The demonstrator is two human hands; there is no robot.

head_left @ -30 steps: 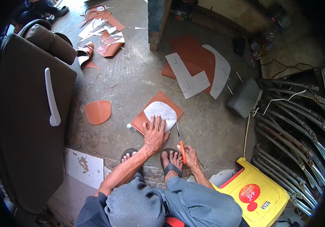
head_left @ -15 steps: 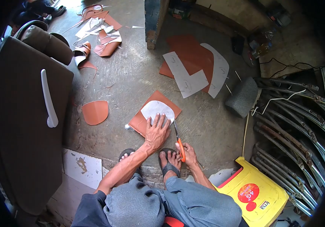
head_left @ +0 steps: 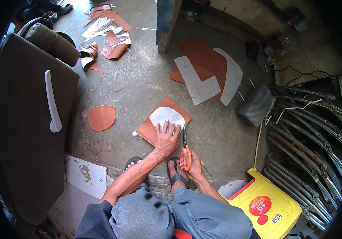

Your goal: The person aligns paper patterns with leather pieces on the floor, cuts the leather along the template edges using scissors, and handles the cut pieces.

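My left hand [head_left: 167, 140] lies with fingers spread on a white rounded template [head_left: 167, 113], pressing it onto a square of reddish-brown leather-like sheet [head_left: 145, 129]. In my right hand [head_left: 195, 165] is a pair of scissors [head_left: 187, 155] with orange handles. Its dark blades point away from me and meet the right edge of the sheet, beside the template. A thin stick-like thing [head_left: 208, 170] juts out by my right hand; whether I hold it cannot be made out. To the left on the floor lies a rounded cut piece [head_left: 101, 118] of the same brown material.
Farther ahead, white templates [head_left: 202, 89] rest on a larger brown sheet [head_left: 198, 55]. Scraps [head_left: 115, 44] are heaped at upper left. A dark upholstered seat [head_left: 31, 127] stands left; metal frames [head_left: 302, 139], a grey mesh roll [head_left: 256, 104] and a yellow plastic stool [head_left: 266, 199] are right.
The scissor handles have spread and turned in my right hand, and the blades stay at the sheet's right edge. My left hand keeps its place on the template. The view has shifted slightly.
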